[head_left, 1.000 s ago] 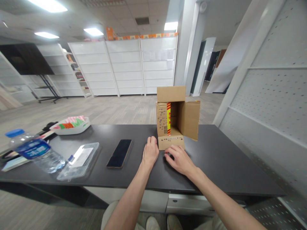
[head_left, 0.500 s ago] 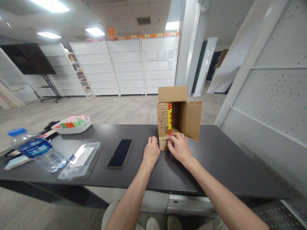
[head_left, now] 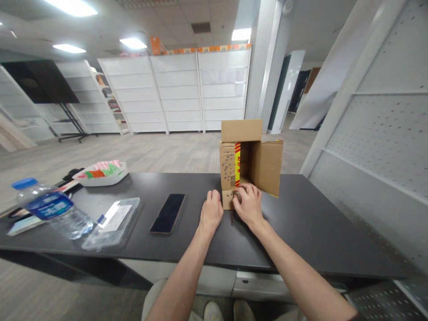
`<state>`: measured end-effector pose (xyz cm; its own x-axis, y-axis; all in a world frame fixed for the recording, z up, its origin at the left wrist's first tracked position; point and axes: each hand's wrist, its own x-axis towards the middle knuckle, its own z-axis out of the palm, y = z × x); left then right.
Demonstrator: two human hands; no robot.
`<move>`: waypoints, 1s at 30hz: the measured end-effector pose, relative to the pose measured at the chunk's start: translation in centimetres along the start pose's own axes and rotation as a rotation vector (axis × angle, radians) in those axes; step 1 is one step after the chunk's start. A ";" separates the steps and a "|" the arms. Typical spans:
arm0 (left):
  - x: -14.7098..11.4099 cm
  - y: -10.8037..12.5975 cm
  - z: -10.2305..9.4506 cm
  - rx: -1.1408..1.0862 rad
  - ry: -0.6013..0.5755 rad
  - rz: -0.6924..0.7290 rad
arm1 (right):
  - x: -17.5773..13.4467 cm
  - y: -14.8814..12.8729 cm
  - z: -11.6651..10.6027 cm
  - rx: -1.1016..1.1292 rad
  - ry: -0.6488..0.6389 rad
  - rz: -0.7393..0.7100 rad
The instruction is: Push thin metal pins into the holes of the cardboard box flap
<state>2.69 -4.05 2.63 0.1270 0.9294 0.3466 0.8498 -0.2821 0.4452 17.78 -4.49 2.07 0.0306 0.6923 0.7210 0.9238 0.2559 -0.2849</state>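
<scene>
An open cardboard box (head_left: 228, 165) stands on the dark table (head_left: 301, 223), with flaps out at the top, right and bottom. Red and yellow tape runs down its front left panel, which is dotted with small dark marks. My right hand (head_left: 248, 203) is at the bottom flap (head_left: 228, 201), fingers curled and pinched over its row of holes; whatever they hold is too small to name. Just left of that flap, my left hand (head_left: 211, 209) rests on the table with curled fingers, their contents hidden. A thin dark metal piece (head_left: 232, 218) lies between my hands.
A phone (head_left: 167, 214) lies left of my hands. Beyond it are a clear plastic case (head_left: 113, 223), a water bottle (head_left: 53, 207) and a white basket (head_left: 110, 179) with colourful contents. A perforated panel (head_left: 384, 133) rises at the right edge of the table.
My right hand's fingers have shifted slightly at the bottom flap. The left hand and the box stay in place.
</scene>
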 end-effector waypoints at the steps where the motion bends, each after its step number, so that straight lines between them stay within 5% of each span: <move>1: 0.0 0.0 0.0 0.000 0.000 -0.001 | -0.1 0.0 0.1 0.001 -0.003 0.000; 30: 0.0 0.0 -0.1 -0.011 0.004 -0.005 | -0.5 0.1 0.6 -0.011 -0.037 0.002</move>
<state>2.68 -4.11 2.73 0.1202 0.9300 0.3474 0.8448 -0.2796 0.4562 17.65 -4.44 1.30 0.0187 0.7176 0.6962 0.9279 0.2469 -0.2794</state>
